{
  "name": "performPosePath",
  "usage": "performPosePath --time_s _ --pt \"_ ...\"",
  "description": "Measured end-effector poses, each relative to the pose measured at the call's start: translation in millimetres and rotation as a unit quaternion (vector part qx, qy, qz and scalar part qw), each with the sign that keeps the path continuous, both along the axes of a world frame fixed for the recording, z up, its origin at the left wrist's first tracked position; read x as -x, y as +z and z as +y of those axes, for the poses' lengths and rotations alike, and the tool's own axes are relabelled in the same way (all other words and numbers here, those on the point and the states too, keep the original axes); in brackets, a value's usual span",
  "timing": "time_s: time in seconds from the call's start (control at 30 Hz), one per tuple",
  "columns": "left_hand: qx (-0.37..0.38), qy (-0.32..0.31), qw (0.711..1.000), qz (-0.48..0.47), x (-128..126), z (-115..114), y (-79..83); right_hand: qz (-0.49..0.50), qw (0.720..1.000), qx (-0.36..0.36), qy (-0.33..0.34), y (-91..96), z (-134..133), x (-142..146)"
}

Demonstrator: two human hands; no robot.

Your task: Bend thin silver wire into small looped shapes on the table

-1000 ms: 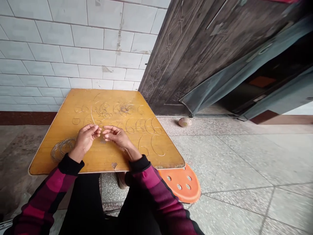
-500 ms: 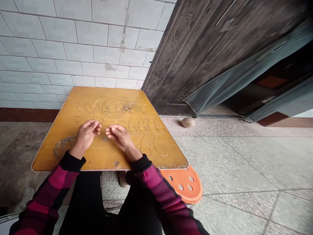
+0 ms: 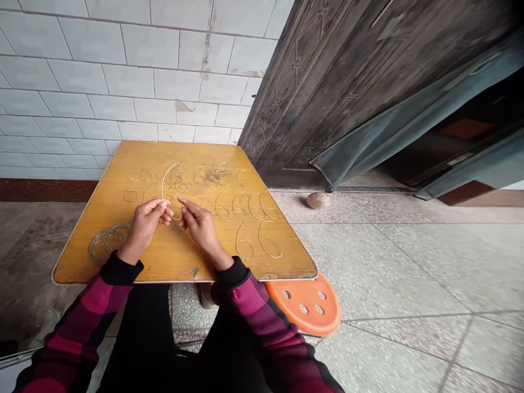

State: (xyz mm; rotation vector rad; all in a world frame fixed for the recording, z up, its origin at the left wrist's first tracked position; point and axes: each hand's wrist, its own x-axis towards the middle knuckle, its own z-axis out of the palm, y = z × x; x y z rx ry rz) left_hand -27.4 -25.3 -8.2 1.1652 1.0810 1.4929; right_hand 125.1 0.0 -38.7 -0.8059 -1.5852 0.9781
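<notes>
Rising between the hands now, a thin gold-coloured wire point(image 3: 162, 185) has grown from a short stub into a long, open arc. The left hand point(image 3: 143, 225) is loosely curled, its thumb and forefinger pinching the wire at the fingertips, palm turned toward the right. The right hand point(image 3: 198, 225) angles in from the other side with its forefinger extended. Its fingertips sit at a small loop in the wire, though whether they grip it or only guide it cannot be told. A fingertip hold close to the bend, rather than a whole-fist grip, suits a curve this small and even. Both forearms reach low over a honey-yellow wood-grain desk point(image 3: 82, 256), in maroon-and-black checked sleeves point(image 3: 249, 300). Just beside the left wrist lies a loose coil of the same wire point(image 3: 107, 243). Across the far and right parts of the desk lie rows of bent wire loops shaped like the numeral six point(image 3: 245, 207).
</notes>
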Motion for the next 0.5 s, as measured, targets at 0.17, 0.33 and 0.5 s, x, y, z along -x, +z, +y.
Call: performPosePath --time_s 0.17,0.33,0.5 --pt "-0.003 0.047 0.999 -0.013 3.8 2.9 0.2 -0.020 0.999 -0.027 -0.012 1.6 -1.8 0.4" --pt "0.002 0.019 1.000 0.020 4.1 2.8 0.0 -0.110 0.988 -0.093 -0.052 4.1 -0.9 -1.6" --pt "0.012 -0.020 0.999 0.033 3.4 1.3 -0.3 -0.226 0.957 -0.157 -0.095 3.4 2.2 -5.9"
